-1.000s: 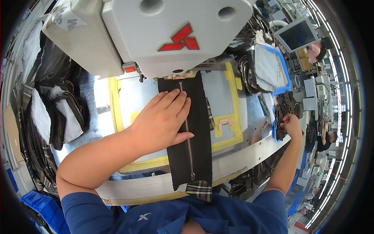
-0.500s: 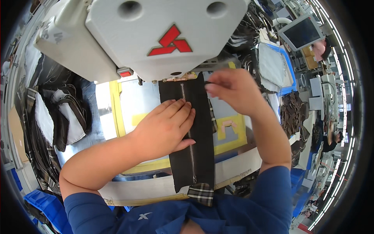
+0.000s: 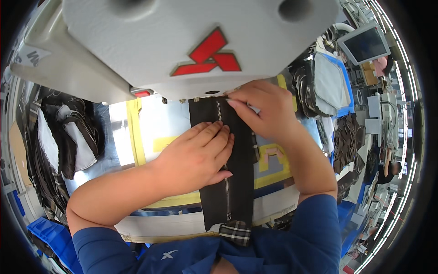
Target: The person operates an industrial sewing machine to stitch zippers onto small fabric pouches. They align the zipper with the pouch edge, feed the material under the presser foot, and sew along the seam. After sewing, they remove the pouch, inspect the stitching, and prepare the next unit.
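Right hand (image 3: 267,112) now in from far right, where a second ago it was out at a pile; fingertips pinched together on top edge of dark fabric strip (image 3: 232,182) beside zipper (image 3: 224,182), just under sewing machine head (image 3: 182,45). Left hand (image 3: 196,157) unchanged: flat, fingers apart, pressing strip onto tabletop (image 3: 159,123). Strip lies lengthwise, near end hanging off edge. Both hands now aligning piece.

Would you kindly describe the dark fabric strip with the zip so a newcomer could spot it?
Look below the big grey sewing machine head. On the yellow-taped table beneath it lies the black fabric strip, under both hands. Only it has a silver zip down its middle and a plaid patch at the near end.
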Action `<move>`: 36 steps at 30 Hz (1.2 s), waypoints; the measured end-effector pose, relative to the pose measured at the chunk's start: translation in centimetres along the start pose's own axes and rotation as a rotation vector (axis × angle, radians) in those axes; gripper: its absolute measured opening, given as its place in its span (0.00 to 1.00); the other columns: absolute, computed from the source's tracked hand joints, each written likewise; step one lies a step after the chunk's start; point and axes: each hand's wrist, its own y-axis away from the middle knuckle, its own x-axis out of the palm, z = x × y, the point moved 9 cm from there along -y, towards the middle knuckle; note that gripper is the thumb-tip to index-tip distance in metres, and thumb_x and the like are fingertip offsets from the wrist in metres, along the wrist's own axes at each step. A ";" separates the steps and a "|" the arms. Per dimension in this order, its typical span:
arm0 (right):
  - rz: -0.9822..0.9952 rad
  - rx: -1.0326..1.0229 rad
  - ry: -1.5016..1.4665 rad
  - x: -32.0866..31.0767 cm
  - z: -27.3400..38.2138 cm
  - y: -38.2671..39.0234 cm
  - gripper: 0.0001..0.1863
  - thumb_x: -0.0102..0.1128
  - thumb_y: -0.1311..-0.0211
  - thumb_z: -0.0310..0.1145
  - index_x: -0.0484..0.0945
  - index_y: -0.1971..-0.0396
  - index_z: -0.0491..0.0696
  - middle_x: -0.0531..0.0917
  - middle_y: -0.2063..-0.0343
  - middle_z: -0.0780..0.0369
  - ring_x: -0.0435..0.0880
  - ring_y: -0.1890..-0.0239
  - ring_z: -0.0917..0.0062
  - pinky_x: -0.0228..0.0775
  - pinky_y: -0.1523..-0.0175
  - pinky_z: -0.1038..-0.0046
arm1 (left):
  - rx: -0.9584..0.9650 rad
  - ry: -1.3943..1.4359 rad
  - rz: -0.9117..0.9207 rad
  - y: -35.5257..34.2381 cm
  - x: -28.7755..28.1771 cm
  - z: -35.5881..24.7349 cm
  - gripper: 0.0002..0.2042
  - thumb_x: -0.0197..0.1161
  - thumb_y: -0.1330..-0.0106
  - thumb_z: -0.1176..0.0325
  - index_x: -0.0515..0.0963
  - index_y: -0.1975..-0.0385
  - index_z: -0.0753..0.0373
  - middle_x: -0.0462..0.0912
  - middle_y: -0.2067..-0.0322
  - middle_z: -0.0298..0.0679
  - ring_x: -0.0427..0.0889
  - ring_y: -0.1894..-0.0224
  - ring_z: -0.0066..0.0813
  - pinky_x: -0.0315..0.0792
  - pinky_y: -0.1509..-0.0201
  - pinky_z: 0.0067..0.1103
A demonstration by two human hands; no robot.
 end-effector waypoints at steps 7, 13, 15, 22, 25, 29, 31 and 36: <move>0.032 -0.325 0.184 1.2 2.1 1.4 0.13 0.73 0.47 0.28 0.88 0.59 0.48 0.89 0.58 0.64 0.91 0.63 0.70 0.86 0.59 0.67 | 0.009 -0.012 -0.014 0.1 0.1 -0.1 0.34 0.70 0.36 0.44 0.82 0.41 0.70 0.84 0.43 0.50 0.82 0.37 0.47 0.75 0.29 0.38; 0.115 -0.281 0.190 1.9 2.2 1.0 0.08 0.70 0.43 0.28 0.85 0.62 0.47 0.90 0.53 0.61 0.90 0.56 0.66 0.83 0.52 0.63 | 0.013 0.002 -0.037 0.1 -0.1 -0.1 0.34 0.71 0.36 0.45 0.82 0.42 0.71 0.84 0.44 0.50 0.83 0.37 0.47 0.75 0.29 0.38; 0.133 -0.264 0.177 2.1 2.2 0.8 0.07 0.70 0.42 0.29 0.84 0.65 0.47 0.90 0.52 0.61 0.89 0.55 0.64 0.82 0.49 0.61 | 0.018 0.009 -0.042 0.1 -0.1 0.0 0.34 0.71 0.37 0.45 0.82 0.42 0.71 0.84 0.44 0.50 0.83 0.38 0.47 0.75 0.29 0.38; 0.207 -0.187 0.161 2.2 2.1 0.5 0.09 0.73 0.41 0.31 0.88 0.61 0.46 0.91 0.50 0.61 0.89 0.50 0.61 0.81 0.43 0.61 | 0.016 0.017 -0.053 0.2 0.0 0.0 0.34 0.72 0.38 0.45 0.82 0.43 0.71 0.84 0.45 0.50 0.83 0.38 0.47 0.76 0.29 0.38; 0.179 -0.216 0.151 2.2 2.1 0.5 0.06 0.70 0.39 0.31 0.84 0.65 0.47 0.91 0.51 0.61 0.89 0.51 0.63 0.81 0.45 0.61 | 0.018 0.024 -0.066 0.2 -0.1 0.0 0.34 0.73 0.39 0.45 0.83 0.44 0.71 0.84 0.46 0.51 0.83 0.39 0.48 0.76 0.30 0.38; 0.177 -0.220 0.126 2.2 1.9 0.5 0.07 0.72 0.40 0.31 0.86 0.63 0.47 0.91 0.50 0.61 0.89 0.50 0.64 0.81 0.44 0.61 | -0.048 0.064 -0.107 0.3 -0.5 0.7 0.34 0.75 0.40 0.46 0.82 0.43 0.71 0.84 0.45 0.53 0.83 0.40 0.50 0.77 0.34 0.38; 0.178 -0.212 0.115 2.1 1.8 0.6 0.08 0.73 0.40 0.31 0.86 0.62 0.47 0.91 0.50 0.61 0.89 0.49 0.64 0.80 0.44 0.61 | -0.126 0.014 -0.141 0.4 -1.2 1.7 0.35 0.75 0.40 0.46 0.82 0.42 0.71 0.84 0.44 0.54 0.83 0.40 0.52 0.78 0.35 0.39; 0.149 -0.231 0.146 2.1 2.0 0.8 0.07 0.72 0.39 0.31 0.86 0.63 0.47 0.91 0.50 0.61 0.89 0.50 0.66 0.80 0.44 0.61 | -0.191 -0.060 -0.095 0.1 -1.4 3.0 0.37 0.75 0.40 0.45 0.81 0.40 0.70 0.84 0.41 0.51 0.81 0.38 0.50 0.75 0.34 0.39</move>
